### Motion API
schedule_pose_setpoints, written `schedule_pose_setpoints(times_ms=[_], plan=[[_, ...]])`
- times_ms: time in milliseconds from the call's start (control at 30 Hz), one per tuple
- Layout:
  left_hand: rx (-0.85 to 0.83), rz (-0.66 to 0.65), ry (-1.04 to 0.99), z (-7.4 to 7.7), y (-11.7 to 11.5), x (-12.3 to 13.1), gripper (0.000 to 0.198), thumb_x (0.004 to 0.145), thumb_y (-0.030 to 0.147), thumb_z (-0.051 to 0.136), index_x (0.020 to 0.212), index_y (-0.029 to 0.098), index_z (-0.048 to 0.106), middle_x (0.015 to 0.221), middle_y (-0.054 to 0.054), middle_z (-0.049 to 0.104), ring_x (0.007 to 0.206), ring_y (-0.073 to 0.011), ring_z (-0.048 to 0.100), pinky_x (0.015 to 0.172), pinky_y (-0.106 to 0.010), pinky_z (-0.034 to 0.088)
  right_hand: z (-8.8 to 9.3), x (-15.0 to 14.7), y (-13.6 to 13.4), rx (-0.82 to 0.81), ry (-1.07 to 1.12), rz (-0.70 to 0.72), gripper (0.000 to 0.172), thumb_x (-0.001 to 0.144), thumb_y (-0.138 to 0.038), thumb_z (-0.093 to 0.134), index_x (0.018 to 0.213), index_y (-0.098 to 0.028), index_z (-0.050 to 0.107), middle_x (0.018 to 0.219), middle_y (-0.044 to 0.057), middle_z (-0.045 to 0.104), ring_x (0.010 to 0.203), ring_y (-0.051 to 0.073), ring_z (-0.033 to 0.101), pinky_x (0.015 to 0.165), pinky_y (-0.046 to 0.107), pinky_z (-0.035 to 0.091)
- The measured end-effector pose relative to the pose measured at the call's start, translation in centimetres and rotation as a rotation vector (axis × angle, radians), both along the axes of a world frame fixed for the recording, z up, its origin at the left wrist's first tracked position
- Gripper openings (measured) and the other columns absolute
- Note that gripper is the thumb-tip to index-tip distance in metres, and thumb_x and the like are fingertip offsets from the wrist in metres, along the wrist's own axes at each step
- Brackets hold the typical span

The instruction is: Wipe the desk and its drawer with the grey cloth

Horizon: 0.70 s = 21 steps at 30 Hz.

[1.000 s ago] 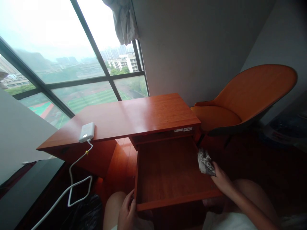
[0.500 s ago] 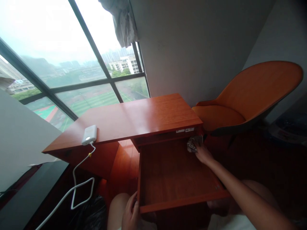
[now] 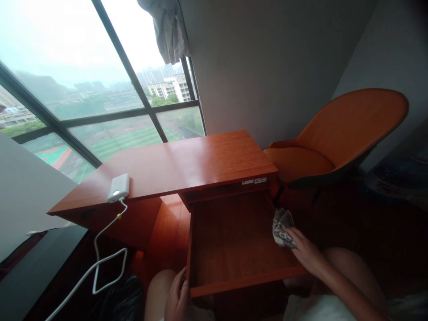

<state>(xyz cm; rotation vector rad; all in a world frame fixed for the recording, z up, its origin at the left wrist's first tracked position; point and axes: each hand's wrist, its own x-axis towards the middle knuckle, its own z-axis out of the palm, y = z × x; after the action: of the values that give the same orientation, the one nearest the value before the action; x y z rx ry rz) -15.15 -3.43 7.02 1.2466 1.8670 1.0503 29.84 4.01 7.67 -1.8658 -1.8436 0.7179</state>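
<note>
A reddish-brown wooden drawer (image 3: 234, 240) is pulled out from under the desk (image 3: 200, 160), and its inside shows bare wood. My right hand (image 3: 309, 254) grips a crumpled grey-and-white patterned cloth (image 3: 283, 229) at the drawer's right side wall. At the front left corner of the drawer, my left hand (image 3: 177, 296) has its fingers curled against the outer side; some fingertips are hidden behind the edge.
On the desk's left part lies a white power bank (image 3: 119, 187) with a white cable (image 3: 95, 263) hanging off the edge. An orange chair (image 3: 347, 133) stands to the right. A black plastic bag (image 3: 123, 298) is on the floor at lower left.
My right hand has drawn the cloth from the drawer's back right corner toward me along the right side. My left hand stays at the front left corner. The view has shifted slightly.
</note>
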Motion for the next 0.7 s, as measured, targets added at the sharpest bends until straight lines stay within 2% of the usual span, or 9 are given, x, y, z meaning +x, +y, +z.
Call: schedule_pose_setpoints(times_ms=[133,233,333,433,500,533,600,700], plan=[[0.014,0.011,-0.008,-0.4,0.2,-0.1,0.051,0.075,0.051,0.051,0.109,0.014,0.062,0.116,-0.011,0.066,0.114,-0.0307,0.058,0.1,-0.045,0.046,0.8,1.8,-2.9,-0.11,0.247,-0.076,0.044,0.071,-0.018,0.042,0.113,-0.023,0.053,0.114,0.007,0.066,0.107,0.021,0.062,0.095,0.033,0.047],[0.022,0.027,-0.02,-0.9,0.2,-0.2,0.053,0.073,0.052,0.052,0.109,0.014,0.063,0.114,-0.011,0.067,0.112,-0.0318,0.059,0.097,-0.046,0.048,0.2,2.9,-3.4,-0.137,0.441,-0.294,0.038,0.071,-0.032,0.053,0.108,-0.023,0.053,0.1,0.006,0.072,0.101,0.024,0.065,0.089,0.034,0.05],[0.033,0.042,-0.025,-1.2,0.2,-0.2,0.054,0.071,0.052,0.053,0.107,0.013,0.063,0.112,-0.013,0.068,0.111,-0.0333,0.059,0.096,-0.049,0.047,-1.3,3.6,-2.7,-0.149,0.715,-0.489,0.04,0.07,-0.044,0.063,0.103,-0.024,0.056,0.103,0.006,0.073,0.105,0.024,0.064,0.091,0.034,0.05],[0.047,0.037,-0.026,-0.9,0.2,-0.2,0.05,0.072,0.05,0.054,0.107,0.015,0.064,0.112,-0.012,0.068,0.11,-0.0329,0.059,0.097,-0.048,0.047,-2.6,3.5,-0.7,-0.329,1.021,-0.575,0.035,0.069,-0.047,0.067,0.093,-0.024,0.06,0.085,0.004,0.076,0.082,0.024,0.07,0.074,0.035,0.055],[0.054,0.025,-0.024,-0.6,0.2,-0.2,0.047,0.073,0.048,0.055,0.106,0.016,0.065,0.111,-0.01,0.068,0.11,-0.0323,0.06,0.097,-0.047,0.047,-2.8,2.9,1.3,-0.417,1.128,-0.601,0.029,0.067,-0.045,0.07,0.083,-0.022,0.062,0.07,0.004,0.074,0.064,0.023,0.069,0.062,0.035,0.055],[0.055,0.021,-0.022,-0.5,0.2,-0.1,0.046,0.073,0.047,0.055,0.106,0.016,0.065,0.111,-0.01,0.069,0.109,-0.0322,0.06,0.096,-0.046,0.048,-2.8,2.4,2.5,-0.441,1.154,-0.587,0.028,0.067,-0.044,0.07,0.081,-0.021,0.063,0.068,0.004,0.074,0.062,0.022,0.068,0.061,0.034,0.054],[0.056,0.013,-0.019,-0.4,0.1,0.0,0.046,0.074,0.046,0.054,0.106,0.016,0.065,0.11,-0.01,0.069,0.108,-0.0319,0.061,0.094,-0.045,0.049,-2.4,1.4,5.2,-0.444,1.15,-0.519,0.028,0.068,-0.043,0.07,0.083,-0.02,0.066,0.071,0.005,0.075,0.067,0.022,0.069,0.065,0.035,0.055],[0.087,0.029,-0.004,-0.8,0.0,0.3,0.046,0.076,0.045,0.051,0.108,0.016,0.064,0.111,-0.01,0.068,0.108,-0.031,0.061,0.094,-0.044,0.049,-1.6,0.0,9.1,-0.34,1.074,-0.415,0.032,0.067,-0.039,0.07,0.093,-0.021,0.067,0.09,0.005,0.076,0.083,0.023,0.069,0.077,0.036,0.054]])
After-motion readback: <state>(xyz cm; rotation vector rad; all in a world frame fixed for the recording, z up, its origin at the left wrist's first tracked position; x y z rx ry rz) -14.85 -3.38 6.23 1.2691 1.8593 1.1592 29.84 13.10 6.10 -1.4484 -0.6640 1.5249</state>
